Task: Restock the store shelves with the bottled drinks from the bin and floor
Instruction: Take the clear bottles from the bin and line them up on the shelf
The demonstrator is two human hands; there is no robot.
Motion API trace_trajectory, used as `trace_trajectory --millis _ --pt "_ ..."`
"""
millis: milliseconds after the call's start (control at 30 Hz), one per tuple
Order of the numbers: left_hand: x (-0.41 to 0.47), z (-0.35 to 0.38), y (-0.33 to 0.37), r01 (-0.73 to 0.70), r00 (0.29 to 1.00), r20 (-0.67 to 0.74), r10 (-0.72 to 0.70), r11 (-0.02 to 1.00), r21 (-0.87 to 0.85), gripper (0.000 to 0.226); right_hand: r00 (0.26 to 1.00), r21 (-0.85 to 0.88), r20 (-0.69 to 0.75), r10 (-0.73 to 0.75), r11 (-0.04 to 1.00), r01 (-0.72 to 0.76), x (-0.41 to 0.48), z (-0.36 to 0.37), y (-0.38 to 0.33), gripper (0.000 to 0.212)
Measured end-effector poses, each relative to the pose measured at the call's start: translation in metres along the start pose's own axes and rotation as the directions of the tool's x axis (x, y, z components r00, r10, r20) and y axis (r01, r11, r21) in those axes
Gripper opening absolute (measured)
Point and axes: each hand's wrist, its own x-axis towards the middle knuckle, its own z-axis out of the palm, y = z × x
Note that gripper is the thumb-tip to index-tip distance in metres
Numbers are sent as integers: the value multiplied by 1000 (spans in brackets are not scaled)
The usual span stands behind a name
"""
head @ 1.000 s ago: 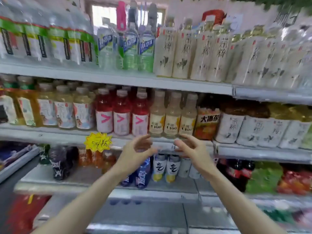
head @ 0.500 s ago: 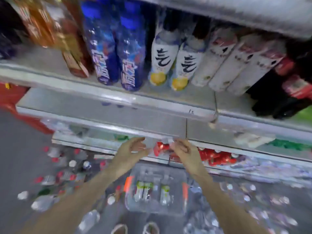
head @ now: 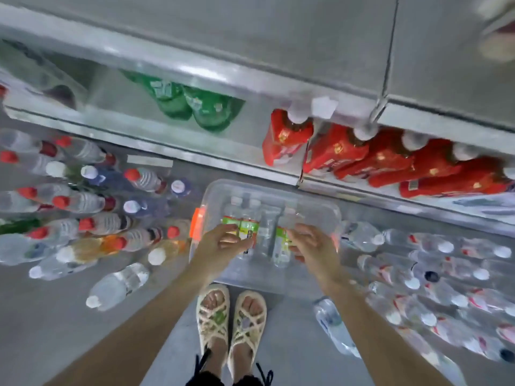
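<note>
Looking straight down. Clear plastic bin [head: 323,210] sits on the floor [head: 41,330], just in front of my sandals [head: 231,319] and just in front of the bottom shelf [head: 167,137]. It has an orange latch [head: 197,222] on its left end. Inside the bin a few clear green-label bottles [head: 248,218] lie side by side, caps toward the shelf.

My left hand [head: 223,243] is over the bin's left part, fingers loosely curled, thumb by a green label. My right hand [head: 310,246] is over the right part, fingers curled down by another bottle. It's blurred, so I can't tell if either hand has hold of a bottle or only hovers.

On the floor left of the bin is a crowd of red-cap and white-cap bottles [head: 83,201], with one clear bottle [head: 117,285] lying apart, nearer me. Right of the bin is a packed group of clear white-cap bottles [head: 432,274].

On the bottom shelf, green bottles [head: 195,104] stand to the left and a row of red-wrapped bottles [head: 348,151] to the right.
</note>
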Motion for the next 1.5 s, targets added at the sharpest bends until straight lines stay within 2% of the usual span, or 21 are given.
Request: trace_trajectory --millis 67,167,300,400,567,733,833,933,1033,1167,1300,1433,1500 --pt "29 14 -36 42 999 23 -42 999 19 46 998 1 -18 52 999 -52 34 8 42 9" --pt "73 33 -83 86 995 44 -88 995 40 33 991 38 -52 121 992 -119 79 18 98 11" --pt "121 58 -130 111 992 51 -112 994 24 19 981 13 -130 145 989 -144 133 30 163 41" --pt "152 72 -156 133 989 57 -134 991 9 15 980 -31 -149 129 990 -135 166 36 190 46" --pt "179 81 -176 119 990 78 -120 993 24 26 980 -46 -170 103 993 -112 211 42 217 58" --pt "189 79 -184 81 989 115 -87 995 56 15 981 -113 -165 99 986 -119 231 48 225 47" --pt "188 75 -186 82 988 125 -89 995 57 18 978 -138 -185 94 983 -120 235 54 224 49" --pt "180 69 -181 78 987 134 -85 995 56 25 978 -139 -193 84 984 -112 227 53 215 49" --pt "156 58 -163 55 988 141 -62 997 58 17 979 -128 -193 59 988 -85 197 50 192 51" --pt "101 44 -124 19 987 160 -22 1000 20 27 992 -61 -126 12 998 -20 134 38 140 46" --pt "26 28 -67 13 986 164 -9 1000 -19 43 998 -64 -21 -67 996 66 53 24 63 42" --pt "-56 6 12 -64 983 172 67 998 -19 66 984 -48 43 -176 983 178 -38 10 -32 51" --pt "-103 -12 61 -112 978 172 117 993 -37 65 960 -55 99 -263 962 269 -90 2 -88 41"
